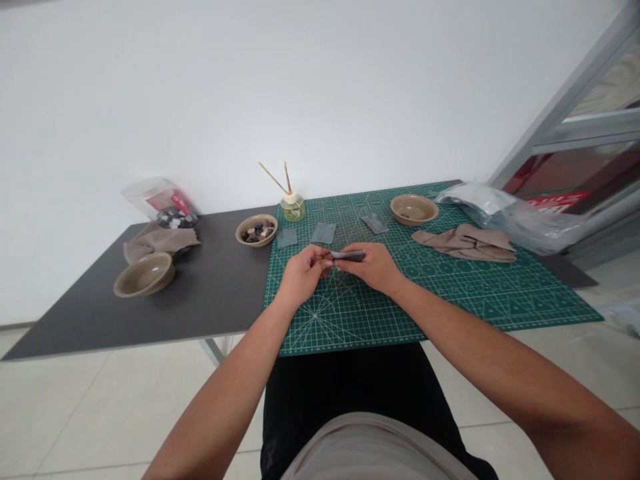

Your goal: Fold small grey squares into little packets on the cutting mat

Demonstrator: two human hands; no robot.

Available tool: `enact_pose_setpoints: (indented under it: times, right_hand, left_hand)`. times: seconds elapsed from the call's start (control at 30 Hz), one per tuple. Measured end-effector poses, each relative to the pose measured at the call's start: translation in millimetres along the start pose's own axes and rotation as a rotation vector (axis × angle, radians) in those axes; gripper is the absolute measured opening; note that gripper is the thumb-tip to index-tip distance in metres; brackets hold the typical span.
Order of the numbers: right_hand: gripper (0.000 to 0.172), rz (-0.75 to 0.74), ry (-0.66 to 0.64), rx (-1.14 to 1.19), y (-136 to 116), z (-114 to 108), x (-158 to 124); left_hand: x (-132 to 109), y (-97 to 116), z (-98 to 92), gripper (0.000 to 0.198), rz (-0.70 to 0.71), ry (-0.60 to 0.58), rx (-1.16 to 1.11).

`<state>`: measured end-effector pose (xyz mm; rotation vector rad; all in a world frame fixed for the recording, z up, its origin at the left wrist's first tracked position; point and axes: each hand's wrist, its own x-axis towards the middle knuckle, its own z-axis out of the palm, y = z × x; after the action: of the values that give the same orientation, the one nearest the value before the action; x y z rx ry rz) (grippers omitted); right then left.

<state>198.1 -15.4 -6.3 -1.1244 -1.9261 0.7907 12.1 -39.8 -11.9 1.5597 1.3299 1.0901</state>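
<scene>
My left hand (304, 272) and my right hand (375, 265) meet over the front middle of the green cutting mat (350, 327). Between them is a small grey-brown piece (350, 255), thin and seemingly folded. My right fingers and thumb are closed around it. The left fingertips pinch at its left end, where my fingers hide whatever else is there. Just beyond the hands lie grey-blue flat pieces: a square one (323, 233), a smaller one (287, 238) to its left and another (375, 223) to its right.
A bowl of dark and light stones (257, 231) stands left of the glass reed diffuser (293, 205). Another bowl (414, 210), a brown cloth (465, 243) and clear plastic wrapping (510, 213) are at right. At far left are a bowl (144, 275), a cloth (160, 241) and a bag (163, 200).
</scene>
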Motion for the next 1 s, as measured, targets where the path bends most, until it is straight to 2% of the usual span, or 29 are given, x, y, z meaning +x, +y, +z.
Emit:
enact_pose_setpoints:
  times: [0.27,0.57,0.83,1.0]
  right_hand:
    - [0.013,-0.092,-0.028,0.005,2.3,0.6,1.0]
    - [0.012,0.014,-0.001,0.026,1.1,0.2,-0.9]
    - [0.014,-0.07,-0.033,0.056,1.0,0.6,0.1]
    - [0.012,-0.03,-0.002,0.037,1.1,1.1,-0.3]
  left_hand:
    - [0.0,2.2,-0.4,0.013,-0.025,0.0,-0.04]
    - [-0.1,1.6,-0.2,0.013,-0.003,-0.008,0.009]
    - [-1.8,5.3,-0.4,0.013,-0.013,0.013,-0.067]
    - [-2.1,7.4,-0.7,0.011,-0.012,0.009,-0.018]
